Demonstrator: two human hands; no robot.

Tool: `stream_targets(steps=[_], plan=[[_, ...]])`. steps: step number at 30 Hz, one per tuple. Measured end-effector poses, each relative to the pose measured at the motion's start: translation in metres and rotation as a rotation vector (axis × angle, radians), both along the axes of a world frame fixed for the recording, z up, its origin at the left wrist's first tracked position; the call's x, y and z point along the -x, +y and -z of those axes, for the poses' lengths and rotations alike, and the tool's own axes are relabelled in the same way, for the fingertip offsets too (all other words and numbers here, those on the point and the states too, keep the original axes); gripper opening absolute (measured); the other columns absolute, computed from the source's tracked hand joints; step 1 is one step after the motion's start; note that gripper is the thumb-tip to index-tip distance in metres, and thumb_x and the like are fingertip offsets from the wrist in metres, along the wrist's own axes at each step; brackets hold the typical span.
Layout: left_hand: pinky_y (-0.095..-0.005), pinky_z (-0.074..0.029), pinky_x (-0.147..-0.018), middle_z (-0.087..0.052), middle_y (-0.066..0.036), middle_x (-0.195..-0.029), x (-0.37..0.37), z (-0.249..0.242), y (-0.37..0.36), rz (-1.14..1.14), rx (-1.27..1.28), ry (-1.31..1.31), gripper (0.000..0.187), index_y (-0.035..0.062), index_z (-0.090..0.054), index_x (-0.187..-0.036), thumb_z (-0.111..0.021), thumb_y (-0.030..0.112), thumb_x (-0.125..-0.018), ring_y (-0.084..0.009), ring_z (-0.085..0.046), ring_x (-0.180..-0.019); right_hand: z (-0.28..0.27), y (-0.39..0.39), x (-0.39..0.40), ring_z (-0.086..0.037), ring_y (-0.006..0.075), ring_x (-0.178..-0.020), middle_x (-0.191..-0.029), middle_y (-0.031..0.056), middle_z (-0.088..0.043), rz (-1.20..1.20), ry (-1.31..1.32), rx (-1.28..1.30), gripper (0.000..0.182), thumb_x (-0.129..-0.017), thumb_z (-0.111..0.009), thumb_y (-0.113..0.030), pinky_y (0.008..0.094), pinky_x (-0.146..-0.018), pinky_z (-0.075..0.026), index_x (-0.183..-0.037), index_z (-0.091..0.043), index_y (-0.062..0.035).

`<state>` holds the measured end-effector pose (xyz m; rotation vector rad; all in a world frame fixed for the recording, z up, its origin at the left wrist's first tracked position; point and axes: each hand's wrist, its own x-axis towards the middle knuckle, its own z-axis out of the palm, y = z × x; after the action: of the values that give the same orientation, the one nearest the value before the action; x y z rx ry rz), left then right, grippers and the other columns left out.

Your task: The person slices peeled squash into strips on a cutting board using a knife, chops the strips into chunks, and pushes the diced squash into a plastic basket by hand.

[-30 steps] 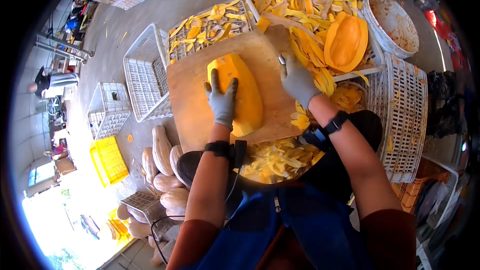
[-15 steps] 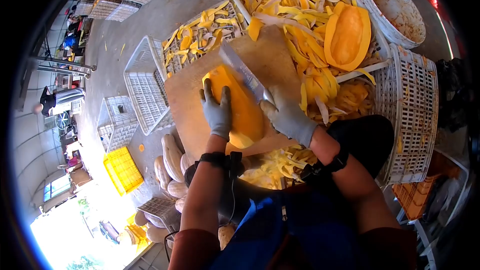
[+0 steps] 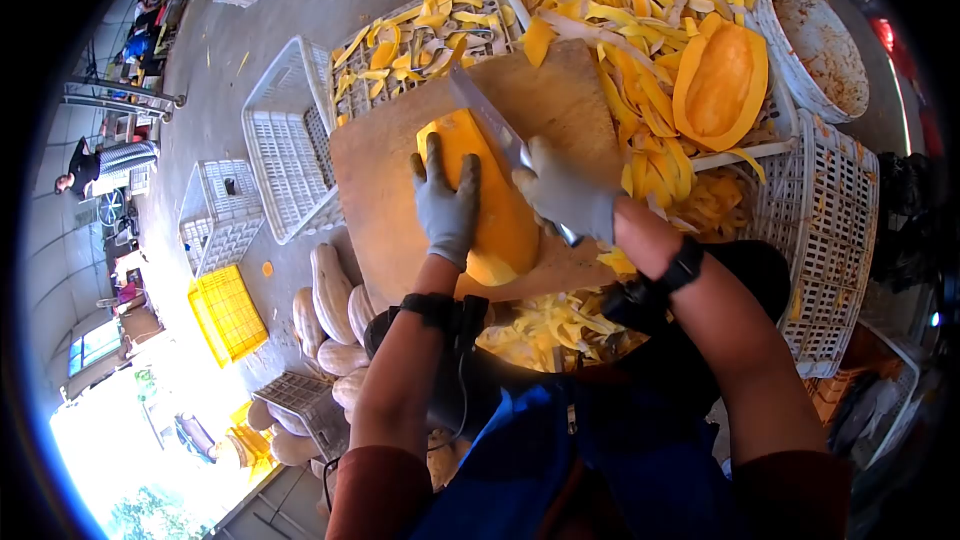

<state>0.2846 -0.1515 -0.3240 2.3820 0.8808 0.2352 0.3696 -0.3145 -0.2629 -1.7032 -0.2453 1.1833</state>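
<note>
A peeled orange squash piece (image 3: 500, 230) lies on a brown cutting board (image 3: 385, 210). My left hand (image 3: 446, 210), in a grey glove, rests on the squash with its fingers spread. A knife (image 3: 490, 120) is held in my gloved right hand (image 3: 570, 192), its blade pointing up and left beside the squash's right side. The knife's handle end shows below my palm. To the right, a hollowed squash half (image 3: 718, 85) sits on a heap of yellow peels (image 3: 630, 0).
White crates (image 3: 290, 150) stand left of the board, with a yellow crate (image 3: 228, 315) and unpeeled squashes (image 3: 330, 290) below them. A dirty white bucket (image 3: 815, 50) and a tall white crate (image 3: 825, 230) stand right. A person (image 3: 85, 168) is far left.
My right hand and the knife have shifted slightly relative to the squash, and more of the handle end shows. The whole view has moved a little. My left hand stays on the squash.
</note>
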Motion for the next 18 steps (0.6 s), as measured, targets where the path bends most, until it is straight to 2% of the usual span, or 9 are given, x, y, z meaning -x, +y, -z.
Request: stream_targets(steps=[3, 6, 8, 9, 10, 13, 18], plan=[[-0.0412, -0.038, -0.1, -0.032, -0.031, -0.14, 0.001, 0.012, 0.005, 0.023, -0.028, -0.077, 0.065, 0.0156, -0.04, -0.139, -0.06, 0.044, -0.084, -0.0457, -0.041, -0.123, 0.05, 0.029, -0.001, -0.053, 0.0177, -0.048, -0.066, 0.0088, -0.052, -0.036, -0.153, -0.005, 0.023, -0.093, -0.048, -0.02, 0.0319, -0.041, -0.043, -0.101, -0.041, 0.0006], [-0.042, -0.038, -0.1, -0.033, -0.032, -0.139, 0.0, 0.012, 0.005, 0.015, -0.023, -0.089, 0.065, 0.0161, -0.041, -0.139, -0.061, 0.043, -0.083, -0.0464, -0.042, -0.122, 0.053, 0.031, 0.005, -0.053, 0.0176, -0.049, -0.066, 0.0082, -0.052, 0.041, -0.052, -0.084, 0.024, -0.093, -0.049, -0.02, 0.0314, -0.041, -0.044, -0.101, -0.042, 0.0013], [-0.0426, -0.038, -0.1, -0.033, -0.032, -0.139, -0.002, 0.012, 0.005, 0.011, -0.039, -0.075, 0.064, 0.0167, -0.042, -0.139, -0.061, 0.043, -0.084, -0.0462, -0.042, -0.122, 0.026, 0.01, -0.005, -0.053, 0.0171, -0.049, -0.067, 0.0083, -0.053, 0.026, 0.073, -0.094, 0.024, -0.092, -0.05, -0.02, 0.0309, -0.042, -0.046, -0.1, -0.042, 0.0016], [-0.0429, -0.038, -0.101, -0.033, -0.031, -0.139, 0.0, 0.014, 0.005, -0.005, -0.041, -0.064, 0.064, 0.017, -0.042, -0.139, -0.061, 0.043, -0.084, -0.0461, -0.042, -0.122, 0.007, -0.006, -0.011, -0.053, 0.0169, -0.05, -0.068, 0.0083, -0.053, 0.007, 0.141, -0.092, 0.024, -0.092, -0.05, -0.02, 0.0307, -0.043, -0.046, -0.099, -0.043, 0.0018], [-0.0434, -0.037, -0.101, -0.033, -0.031, -0.14, 0.0, 0.016, 0.006, 0.007, -0.027, -0.092, 0.063, 0.0182, -0.042, -0.139, -0.06, 0.043, -0.084, -0.0465, -0.042, -0.121, -0.013, -0.027, -0.013, -0.053, 0.0164, -0.049, -0.071, 0.0086, -0.053, -0.137, 0.134, -0.009, 0.024, -0.092, -0.051, -0.019, 0.0298, -0.044, -0.047, -0.099, -0.043, 0.0018], [-0.0433, -0.037, -0.101, -0.033, -0.031, -0.139, 0.001, 0.018, 0.006, -0.008, -0.015, -0.106, 0.062, 0.0194, -0.043, -0.138, -0.06, 0.043, -0.084, -0.0472, -0.043, -0.12, -0.01, -0.069, 0.036, -0.054, 0.019, -0.05, -0.064, 0.008, -0.052, -0.125, 0.031, -0.019, 0.03, -0.093, -0.049, -0.024, 0.0363, -0.048, -0.048, -0.105, -0.044, 0.0032], [-0.043, -0.037, -0.101, -0.034, -0.031, -0.139, 0.003, 0.021, 0.005, -0.015, 0.009, -0.129, 0.062, 0.0199, -0.043, -0.138, -0.06, 0.045, -0.084, -0.0462, -0.041, -0.122, 0.04, -0.046, 0.087, -0.055, 0.0195, -0.051, -0.071, 0.0111, -0.054, -0.05, -0.106, 0.002, 0.027, -0.093, -0.05, -0.024, 0.0322, -0.046, -0.046, -0.1, -0.041, 0.001]])
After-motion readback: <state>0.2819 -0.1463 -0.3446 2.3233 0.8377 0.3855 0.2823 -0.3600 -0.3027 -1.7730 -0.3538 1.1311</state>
